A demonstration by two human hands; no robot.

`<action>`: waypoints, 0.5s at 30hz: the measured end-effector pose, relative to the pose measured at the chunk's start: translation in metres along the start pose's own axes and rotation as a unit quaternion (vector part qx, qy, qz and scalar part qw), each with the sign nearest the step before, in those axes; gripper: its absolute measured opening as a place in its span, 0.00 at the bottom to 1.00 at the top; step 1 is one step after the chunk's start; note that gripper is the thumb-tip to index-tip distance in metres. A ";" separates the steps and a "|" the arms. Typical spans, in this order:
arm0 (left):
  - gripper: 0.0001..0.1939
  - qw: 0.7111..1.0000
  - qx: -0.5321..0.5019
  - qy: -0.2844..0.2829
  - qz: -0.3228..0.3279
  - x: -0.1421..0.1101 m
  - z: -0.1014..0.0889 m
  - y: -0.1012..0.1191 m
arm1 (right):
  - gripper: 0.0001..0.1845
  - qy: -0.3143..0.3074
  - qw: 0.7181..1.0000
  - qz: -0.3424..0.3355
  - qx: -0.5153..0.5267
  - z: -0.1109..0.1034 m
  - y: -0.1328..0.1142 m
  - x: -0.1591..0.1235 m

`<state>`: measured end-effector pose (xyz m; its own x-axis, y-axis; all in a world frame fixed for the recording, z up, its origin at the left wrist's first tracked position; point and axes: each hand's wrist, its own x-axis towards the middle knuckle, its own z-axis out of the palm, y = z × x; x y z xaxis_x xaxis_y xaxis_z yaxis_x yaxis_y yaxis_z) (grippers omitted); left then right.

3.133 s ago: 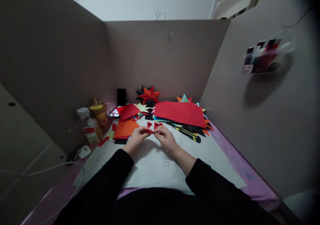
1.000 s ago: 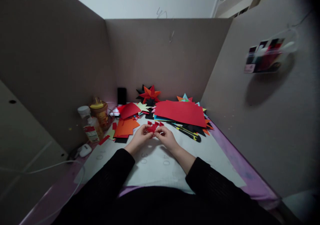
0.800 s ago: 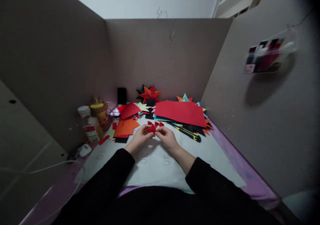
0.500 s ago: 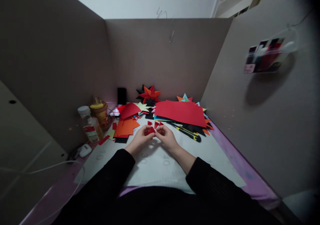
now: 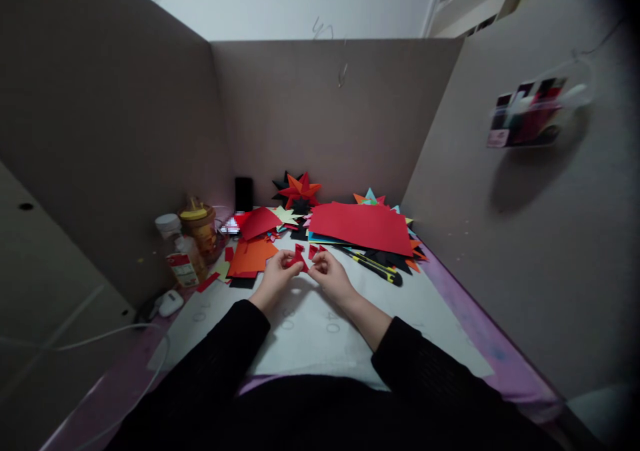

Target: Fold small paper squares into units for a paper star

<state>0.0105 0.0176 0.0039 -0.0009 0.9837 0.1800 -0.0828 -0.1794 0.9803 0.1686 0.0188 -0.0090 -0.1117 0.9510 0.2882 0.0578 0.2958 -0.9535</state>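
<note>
A small folded piece of red paper (image 5: pixel 299 259) is pinched between the thumb and fingers of my left hand (image 5: pixel 280 274). My right hand (image 5: pixel 330 275) is closed at the paper's right corner, thumb against fingertips; whether it grips that corner is hard to make out. Just beyond my hands, small folded red pieces (image 5: pixel 314 251) lie on the white sheet (image 5: pixel 320 344) printed with numbers. To the left rests a stack of orange paper (image 5: pixel 253 257), with a red sheet (image 5: pixel 260 223) behind it.
Large red sheets (image 5: pixel 360 227) lie at the back right, a yellow and black utility knife (image 5: pixel 383 272) before them. Folded paper stars (image 5: pixel 301 189) stand by the rear panel. On the left are a bottle (image 5: pixel 183 254), a brown cup (image 5: pixel 199 224) and a white earphone case (image 5: pixel 171 302).
The red paper has turned in my left hand and now points down to the right. My left hand has shifted slightly left, and the gap between my hands has widened a little.
</note>
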 end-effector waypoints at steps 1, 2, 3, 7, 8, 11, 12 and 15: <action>0.17 1.000 -0.001 0.014 -0.001 0.000 -0.001 0.000 | 0.12 -0.002 1.000 0.002 -0.002 -0.001 0.001 0.000; 0.17 1.000 0.004 0.031 0.003 0.001 -0.002 0.000 | 0.12 -0.001 1.000 0.003 -0.005 -0.001 0.001 0.000; 0.17 0.999 0.014 0.045 0.008 0.001 -0.003 0.001 | 0.12 0.001 1.000 0.003 -0.008 -0.002 0.001 -0.001; 0.14 0.996 0.084 0.013 0.026 0.000 -0.005 0.004 | 0.11 -0.005 0.999 -0.010 -0.031 -0.003 0.001 -0.002; 0.13 0.995 0.093 -0.012 0.026 -0.001 -0.004 0.005 | 0.10 -0.017 0.999 -0.011 -0.038 -0.003 0.000 -0.002; 0.13 0.992 0.102 -0.067 0.020 -0.004 -0.002 0.006 | 0.14 -0.056 0.997 0.000 -0.044 -0.002 -0.002 -0.003; 0.13 0.992 0.101 -0.080 0.014 -0.005 -0.001 0.006 | 0.15 -0.061 0.997 0.007 -0.040 -0.001 -0.002 -0.003; 0.14 0.989 0.100 -0.109 0.005 -0.007 0.000 0.005 | 0.16 -0.060 0.998 0.011 -0.026 -0.001 -0.002 -0.003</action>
<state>0.0104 0.0098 0.0075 0.2159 0.9592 0.1823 0.1141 -0.2102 0.9710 0.1700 0.0153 -0.0075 -0.2274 0.9405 0.2524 0.1131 0.2829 -0.9525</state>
